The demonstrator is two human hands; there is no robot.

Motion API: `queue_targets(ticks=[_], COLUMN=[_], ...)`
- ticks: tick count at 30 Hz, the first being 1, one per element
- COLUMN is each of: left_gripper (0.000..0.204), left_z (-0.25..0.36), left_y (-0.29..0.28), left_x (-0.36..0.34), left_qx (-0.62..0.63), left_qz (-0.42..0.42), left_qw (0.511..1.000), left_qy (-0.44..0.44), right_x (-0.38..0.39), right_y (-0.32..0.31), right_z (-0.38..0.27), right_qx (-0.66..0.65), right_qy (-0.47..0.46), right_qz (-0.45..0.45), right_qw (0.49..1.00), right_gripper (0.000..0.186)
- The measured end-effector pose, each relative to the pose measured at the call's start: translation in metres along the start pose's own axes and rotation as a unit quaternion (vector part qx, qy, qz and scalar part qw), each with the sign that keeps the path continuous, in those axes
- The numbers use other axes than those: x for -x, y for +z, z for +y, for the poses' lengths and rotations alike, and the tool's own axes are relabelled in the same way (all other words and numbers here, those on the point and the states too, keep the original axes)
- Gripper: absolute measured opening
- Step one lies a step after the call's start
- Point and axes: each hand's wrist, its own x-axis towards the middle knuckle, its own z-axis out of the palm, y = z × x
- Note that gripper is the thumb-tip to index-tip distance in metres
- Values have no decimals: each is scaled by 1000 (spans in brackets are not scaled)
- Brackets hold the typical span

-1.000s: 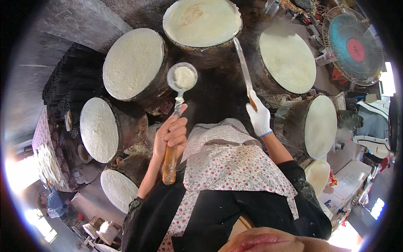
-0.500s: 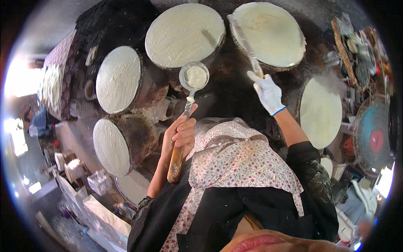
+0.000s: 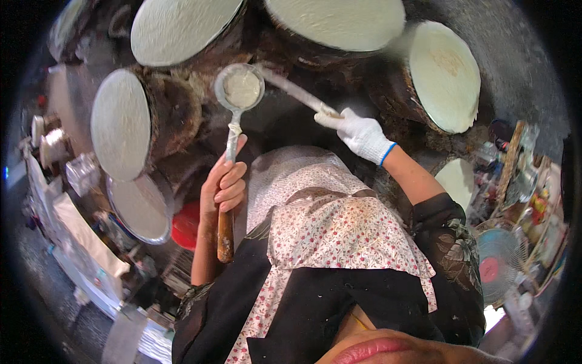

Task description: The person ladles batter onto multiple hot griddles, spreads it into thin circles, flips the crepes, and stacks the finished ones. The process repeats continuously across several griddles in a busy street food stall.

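Observation:
My bare left hand (image 3: 228, 185) is closed round the handle of a metal ladle (image 3: 225, 233), held bowl outward. Pale, thick batter (image 3: 242, 88) sits in its round bowl. My right hand (image 3: 364, 136), in a white knitted glove with a blue cuff edge, grips a long, flat, batter-smeared spatula (image 3: 297, 91). The spatula points left, its tip beside the ladle's rim; whether they touch I cannot tell. Beyond my hands are round white-coated surfaces, one at the far left (image 3: 182, 30), one at far centre (image 3: 339, 24) and one at right (image 3: 447, 76) with a faint brownish patch.
More white rounds lie at left (image 3: 121, 124) and lower left (image 3: 140, 207), with another partly hidden at right (image 3: 456, 182). A red object (image 3: 185, 225) is by my left forearm. A fan (image 3: 498, 264) stands at lower right, near cluttered shelves.
The view has turned left, so the rounds have shifted. My right hand has brought the spatula from the brown-patched round to the ladle's bowl. Both hands keep their holds.

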Motion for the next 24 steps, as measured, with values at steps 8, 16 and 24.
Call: queue_targets(ticks=[8,16,24], left_gripper=[61,66,67], left_z=[30,32,31], left_y=[-57,-79,-86], left_x=[41,54,53], left_qx=[-4,-7,26], left_qz=[106,168,160], left_qw=[992,983,984], left_qy=[74,72,76], right_x=[-132,-269,-283], right_y=[109,118,133], right_z=[45,138,168], right_qx=[192,534,625], right_qy=[70,56,-83], right_qz=[-191,-346,-321], right_qw=[960,769,707], right_gripper=[28,46,40])
